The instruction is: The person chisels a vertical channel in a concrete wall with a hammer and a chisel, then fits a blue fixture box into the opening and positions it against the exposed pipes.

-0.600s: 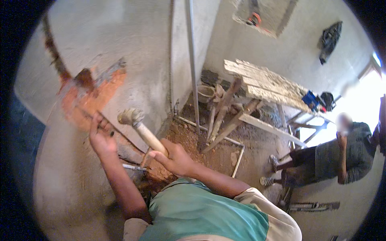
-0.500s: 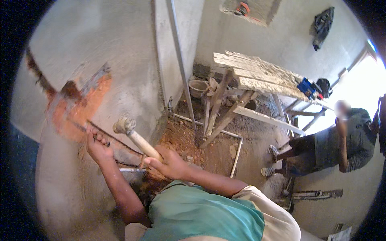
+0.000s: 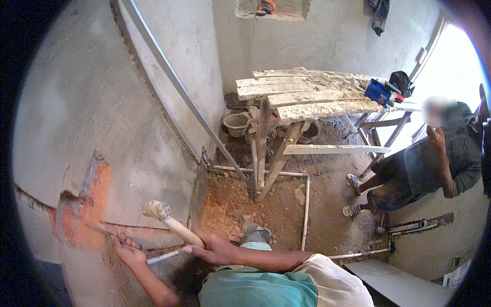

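My left hand (image 3: pixel 129 249) is closed around a thin metal chisel (image 3: pixel 101 230), whose far end reaches the exposed orange brick (image 3: pixel 76 225) in the left wall. My right hand (image 3: pixel 217 249) grips the pale handle of a hammer (image 3: pixel 179 227). The hammer's head is crusted with mortar and is raised off the wall, to the right of the chisel. A dark recess sits in the upper left of the brick patch. From the patch a chased groove (image 3: pixel 135 228) runs right along the wall, above a white pipe (image 3: pixel 162 257).
A rough plank trestle (image 3: pixel 317 97) carries a blue tool box (image 3: pixel 377 93) and a black bag (image 3: pixel 400 83). Another person (image 3: pixel 424 158) stands at right. A long metal straightedge (image 3: pixel 179 87) leans in the corner near a bucket (image 3: pixel 236 124). Rubble (image 3: pixel 225 204) and pipes lie on the floor.
My view has tilted, so the brick patch and both hands sit lower in the picture. The chisel stays at the brick and the hammer remains raised in my right hand.
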`<action>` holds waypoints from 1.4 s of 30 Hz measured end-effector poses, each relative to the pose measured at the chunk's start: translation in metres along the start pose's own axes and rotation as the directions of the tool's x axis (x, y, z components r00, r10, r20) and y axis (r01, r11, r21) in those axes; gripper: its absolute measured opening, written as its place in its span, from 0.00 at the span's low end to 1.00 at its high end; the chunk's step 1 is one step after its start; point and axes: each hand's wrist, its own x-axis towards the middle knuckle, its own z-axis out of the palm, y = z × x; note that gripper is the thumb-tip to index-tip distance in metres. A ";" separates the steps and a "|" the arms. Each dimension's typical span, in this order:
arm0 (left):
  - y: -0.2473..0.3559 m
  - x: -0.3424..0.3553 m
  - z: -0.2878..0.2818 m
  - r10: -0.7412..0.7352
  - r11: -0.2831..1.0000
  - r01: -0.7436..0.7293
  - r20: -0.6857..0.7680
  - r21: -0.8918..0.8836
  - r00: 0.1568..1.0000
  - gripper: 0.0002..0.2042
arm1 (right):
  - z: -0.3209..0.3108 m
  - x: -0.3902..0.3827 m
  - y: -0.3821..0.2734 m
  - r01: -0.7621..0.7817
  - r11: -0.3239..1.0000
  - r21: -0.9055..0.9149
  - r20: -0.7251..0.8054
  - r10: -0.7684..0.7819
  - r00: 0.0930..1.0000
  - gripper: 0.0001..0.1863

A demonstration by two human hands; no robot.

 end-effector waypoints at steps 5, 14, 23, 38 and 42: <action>-0.003 -0.032 0.039 0.043 0.982 -0.021 -0.112 0.187 0.993 0.15 | -0.024 0.007 0.002 0.081 0.994 0.076 -0.066 -0.076 0.995 0.22; -0.012 0.006 0.010 0.032 0.968 0.011 -0.168 0.250 0.985 0.15 | -0.067 0.022 0.002 -0.015 0.988 0.157 0.108 -0.002 0.994 0.23; 0.001 -0.002 -0.002 0.101 0.955 0.017 -0.379 0.296 0.920 0.15 | -0.076 0.037 0.006 0.094 0.992 0.084 0.046 -0.098 0.994 0.22; -0.004 -0.033 0.040 -0.105 0.938 0.155 -0.170 0.310 0.980 0.14 | -0.061 0.049 -0.003 -0.027 0.999 0.046 0.035 0.025 0.999 0.18; -0.007 -0.018 0.031 0.023 0.984 0.009 -0.176 0.178 0.984 0.16 | -0.055 0.044 -0.007 -0.130 0.976 0.172 0.042 0.125 0.991 0.17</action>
